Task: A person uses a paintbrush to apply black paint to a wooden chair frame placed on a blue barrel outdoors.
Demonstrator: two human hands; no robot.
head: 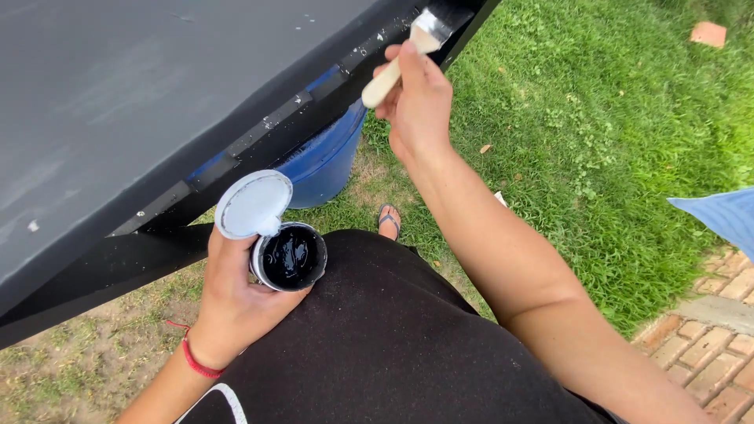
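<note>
- The left hand (236,294) is closed around a small open can (289,257) of glossy black paint, holding it against the lap, low and left of centre.
- The same grip pins the can's round pale lid (253,204) upright at the can's far rim, inner face toward the camera; the thumb lies along its left edge.
- A red cord (196,361) circles the left wrist.
- The right hand (416,102) is shut around the pale wooden handle of a brush (400,59), fingers wrapped and thumb on top, well above and to the right of the can.
- The brush's bristles touch the black edge of a dark board (141,94) at the top of the view; the edge bears white specks.
- A blue barrel (326,161) stands under the board on the grass (613,141).
- A foot in a sandal (388,220) shows beyond the lap.
- Brick paving (707,353) lies at lower right, with a blue cloth (722,216) at the right edge.
</note>
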